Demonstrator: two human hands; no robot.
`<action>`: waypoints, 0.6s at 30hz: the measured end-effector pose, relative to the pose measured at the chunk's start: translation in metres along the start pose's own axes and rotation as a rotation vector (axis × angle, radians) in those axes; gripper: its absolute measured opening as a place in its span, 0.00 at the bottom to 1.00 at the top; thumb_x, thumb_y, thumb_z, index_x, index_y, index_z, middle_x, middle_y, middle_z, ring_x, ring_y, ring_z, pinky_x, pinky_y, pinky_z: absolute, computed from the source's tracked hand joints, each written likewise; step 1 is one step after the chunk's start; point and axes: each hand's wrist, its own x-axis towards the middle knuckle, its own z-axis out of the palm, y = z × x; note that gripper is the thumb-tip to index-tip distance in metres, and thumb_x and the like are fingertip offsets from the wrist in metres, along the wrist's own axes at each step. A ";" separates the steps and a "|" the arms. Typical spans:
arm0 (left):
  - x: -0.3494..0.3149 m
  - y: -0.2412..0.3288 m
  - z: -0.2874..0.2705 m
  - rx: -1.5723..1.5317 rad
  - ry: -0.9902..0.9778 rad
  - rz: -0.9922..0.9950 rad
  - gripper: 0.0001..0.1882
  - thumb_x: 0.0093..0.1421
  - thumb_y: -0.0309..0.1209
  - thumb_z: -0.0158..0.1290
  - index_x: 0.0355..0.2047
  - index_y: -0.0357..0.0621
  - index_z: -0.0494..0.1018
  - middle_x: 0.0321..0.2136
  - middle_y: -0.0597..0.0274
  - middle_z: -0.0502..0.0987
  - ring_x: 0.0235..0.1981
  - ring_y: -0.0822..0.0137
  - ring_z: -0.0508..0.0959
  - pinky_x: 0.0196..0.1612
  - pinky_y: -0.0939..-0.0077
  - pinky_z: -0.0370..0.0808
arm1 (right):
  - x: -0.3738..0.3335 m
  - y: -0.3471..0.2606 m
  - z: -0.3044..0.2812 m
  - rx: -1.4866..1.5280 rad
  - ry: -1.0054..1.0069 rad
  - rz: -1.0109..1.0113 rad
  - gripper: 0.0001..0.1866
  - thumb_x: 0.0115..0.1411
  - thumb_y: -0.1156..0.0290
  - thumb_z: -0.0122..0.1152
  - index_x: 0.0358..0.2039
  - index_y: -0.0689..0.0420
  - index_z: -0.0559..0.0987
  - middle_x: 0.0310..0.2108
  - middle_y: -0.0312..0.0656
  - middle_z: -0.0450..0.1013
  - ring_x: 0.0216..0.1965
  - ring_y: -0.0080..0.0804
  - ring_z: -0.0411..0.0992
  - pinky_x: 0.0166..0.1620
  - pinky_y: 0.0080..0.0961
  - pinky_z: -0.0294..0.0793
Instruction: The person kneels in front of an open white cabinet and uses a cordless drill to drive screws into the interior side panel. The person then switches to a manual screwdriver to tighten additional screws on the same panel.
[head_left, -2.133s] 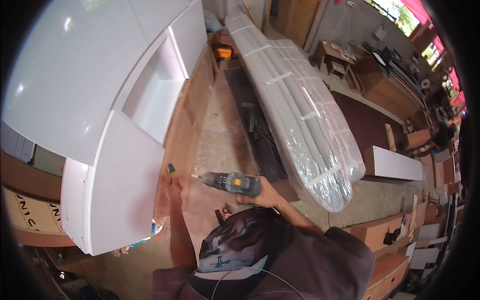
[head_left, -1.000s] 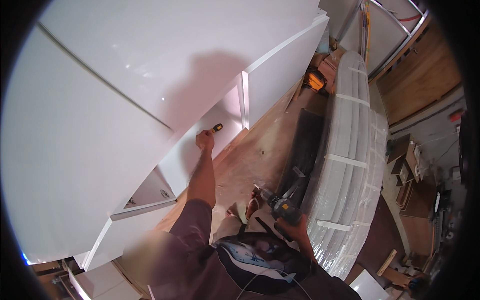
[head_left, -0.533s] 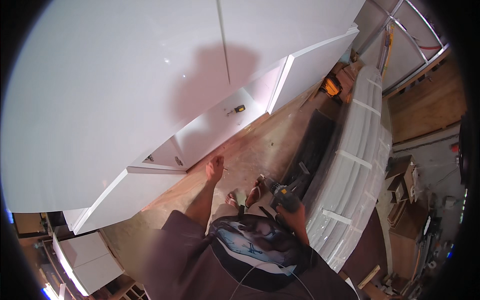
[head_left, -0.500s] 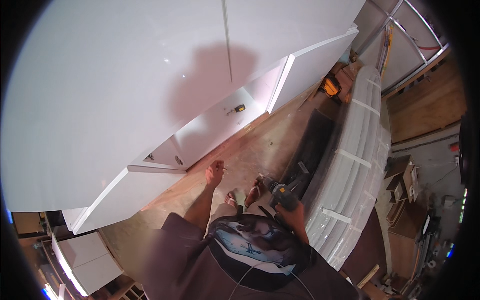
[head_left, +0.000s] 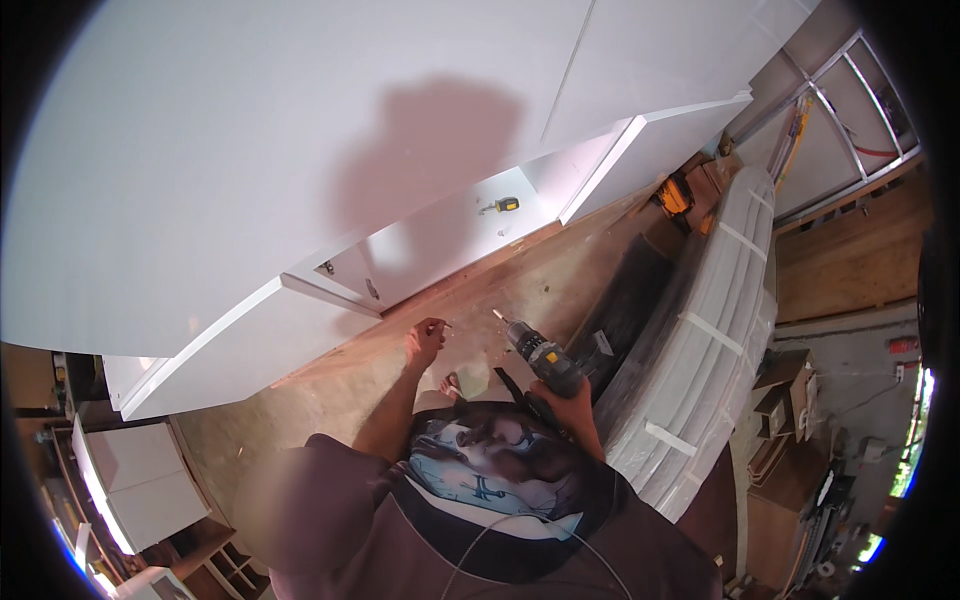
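My right hand (head_left: 572, 403) grips a dark grey cordless drill (head_left: 545, 358) by its handle. Its bit points up and left, towards the white cabinet (head_left: 250, 150). To the left, my left hand (head_left: 427, 340) has its fingers pinched together in front of the cabinet's lower edge. A tiny thing seems to stick out at the fingertips, too small to name. Drill tip and left fingers are apart. Inside the open lower compartment lies a stubby yellow-and-black screwdriver (head_left: 507, 205). Metal hinges (head_left: 372, 288) show near the left door.
Two cabinet doors, a left one (head_left: 240, 345) and a right one (head_left: 655, 145), stand open. Long plastic-wrapped white panels (head_left: 700, 350) lie at my right, beside a dark strip (head_left: 625, 300). An orange-and-black tool (head_left: 675, 196) sits farther off by cardboard. Wooden shelving (head_left: 790, 400) stands far right.
The drill has come up and left, nearer my left hand, with its bit now showing clearly. My left hand stays pinched at about the same spot. The view has turned slightly.
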 end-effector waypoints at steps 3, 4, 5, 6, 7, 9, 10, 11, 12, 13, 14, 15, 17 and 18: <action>0.012 0.022 -0.012 0.134 0.106 0.020 0.17 0.66 0.45 0.58 0.39 0.45 0.84 0.21 0.59 0.82 0.23 0.70 0.82 0.29 0.72 0.78 | 0.034 -0.002 -0.004 -0.025 -0.090 -0.088 0.17 0.50 0.68 0.80 0.38 0.63 0.85 0.32 0.37 0.83 0.35 0.21 0.78 0.42 0.27 0.79; 0.016 0.035 -0.016 0.179 0.120 0.022 0.18 0.66 0.47 0.58 0.38 0.45 0.84 0.21 0.59 0.82 0.22 0.70 0.82 0.29 0.71 0.78 | 0.049 -0.002 -0.004 -0.037 -0.129 -0.117 0.17 0.51 0.68 0.80 0.38 0.62 0.85 0.32 0.36 0.83 0.35 0.20 0.78 0.42 0.27 0.78; 0.020 0.049 -0.018 0.222 0.137 0.021 0.18 0.66 0.48 0.59 0.37 0.45 0.84 0.21 0.59 0.82 0.22 0.69 0.82 0.30 0.71 0.77 | 0.066 -0.004 -0.005 -0.025 -0.171 -0.127 0.17 0.51 0.68 0.80 0.38 0.62 0.85 0.33 0.36 0.83 0.35 0.20 0.78 0.42 0.27 0.79; 0.020 0.069 -0.017 0.188 0.235 0.108 0.20 0.67 0.48 0.58 0.34 0.42 0.83 0.20 0.58 0.81 0.21 0.65 0.81 0.29 0.68 0.76 | 0.081 -0.014 -0.005 -0.020 -0.239 -0.138 0.18 0.51 0.68 0.80 0.39 0.62 0.84 0.34 0.36 0.82 0.36 0.20 0.78 0.42 0.27 0.79; 0.034 0.071 -0.015 0.195 0.284 0.154 0.20 0.67 0.47 0.57 0.35 0.42 0.83 0.19 0.58 0.80 0.21 0.63 0.81 0.29 0.67 0.76 | 0.098 -0.019 -0.003 -0.014 -0.312 -0.150 0.18 0.50 0.68 0.80 0.39 0.62 0.84 0.34 0.36 0.82 0.36 0.21 0.78 0.43 0.27 0.79; 0.071 0.072 -0.015 0.215 0.373 0.248 0.19 0.69 0.46 0.56 0.36 0.41 0.82 0.19 0.57 0.80 0.21 0.60 0.81 0.30 0.66 0.77 | 0.140 -0.013 0.001 0.069 -0.470 -0.123 0.19 0.50 0.67 0.81 0.39 0.62 0.84 0.34 0.37 0.82 0.36 0.22 0.78 0.43 0.27 0.79; 0.092 0.082 -0.011 0.157 0.386 0.255 0.17 0.69 0.43 0.54 0.40 0.42 0.82 0.19 0.56 0.79 0.22 0.59 0.80 0.30 0.65 0.77 | 0.164 -0.014 0.001 0.106 -0.538 -0.110 0.19 0.50 0.67 0.81 0.39 0.61 0.84 0.34 0.37 0.82 0.36 0.22 0.78 0.43 0.27 0.79; 0.113 0.091 -0.008 0.099 0.401 0.265 0.15 0.70 0.41 0.53 0.43 0.43 0.82 0.20 0.56 0.79 0.22 0.58 0.80 0.31 0.64 0.77 | 0.183 -0.016 0.002 0.060 -0.547 -0.147 0.18 0.51 0.67 0.81 0.39 0.61 0.84 0.33 0.37 0.82 0.36 0.23 0.78 0.43 0.28 0.79; 0.130 0.084 -0.013 0.107 0.490 0.311 0.14 0.70 0.37 0.51 0.46 0.45 0.81 0.21 0.55 0.80 0.23 0.58 0.80 0.32 0.64 0.78 | 0.201 -0.020 0.008 0.011 -0.602 -0.195 0.17 0.51 0.67 0.80 0.38 0.60 0.84 0.33 0.37 0.82 0.36 0.23 0.78 0.43 0.28 0.79; 0.150 0.080 -0.012 0.115 0.545 0.370 0.14 0.69 0.33 0.50 0.50 0.46 0.81 0.22 0.55 0.80 0.23 0.58 0.81 0.33 0.64 0.79 | 0.214 -0.027 0.011 -0.036 -0.620 -0.240 0.17 0.51 0.67 0.80 0.38 0.60 0.84 0.32 0.37 0.81 0.36 0.23 0.79 0.43 0.28 0.79; 0.160 0.078 -0.011 0.093 0.570 0.392 0.15 0.69 0.30 0.49 0.51 0.46 0.80 0.22 0.55 0.80 0.24 0.59 0.81 0.33 0.64 0.79 | 0.232 -0.034 0.013 -0.052 -0.711 -0.333 0.13 0.54 0.69 0.78 0.37 0.58 0.83 0.30 0.36 0.80 0.34 0.24 0.78 0.41 0.28 0.79; 0.168 0.074 -0.009 0.067 0.592 0.415 0.16 0.68 0.27 0.48 0.52 0.47 0.80 0.23 0.55 0.80 0.24 0.59 0.81 0.34 0.65 0.79 | 0.246 -0.036 0.015 -0.014 -0.807 -0.303 0.12 0.55 0.69 0.77 0.37 0.58 0.83 0.30 0.36 0.80 0.33 0.24 0.78 0.40 0.28 0.79; 0.180 0.069 -0.007 0.020 0.590 0.427 0.21 0.66 0.21 0.44 0.54 0.47 0.79 0.21 0.58 0.79 0.24 0.61 0.81 0.35 0.66 0.81 | 0.269 -0.030 0.022 0.079 -0.969 -0.241 0.10 0.57 0.70 0.75 0.36 0.58 0.82 0.30 0.35 0.79 0.31 0.24 0.77 0.39 0.28 0.78; 0.178 0.065 -0.007 0.025 0.638 0.471 0.19 0.66 0.22 0.47 0.55 0.46 0.78 0.20 0.59 0.78 0.22 0.64 0.80 0.33 0.68 0.80 | 0.277 -0.028 0.027 0.133 -1.032 -0.186 0.12 0.59 0.72 0.72 0.41 0.60 0.80 0.30 0.38 0.79 0.31 0.26 0.77 0.39 0.29 0.78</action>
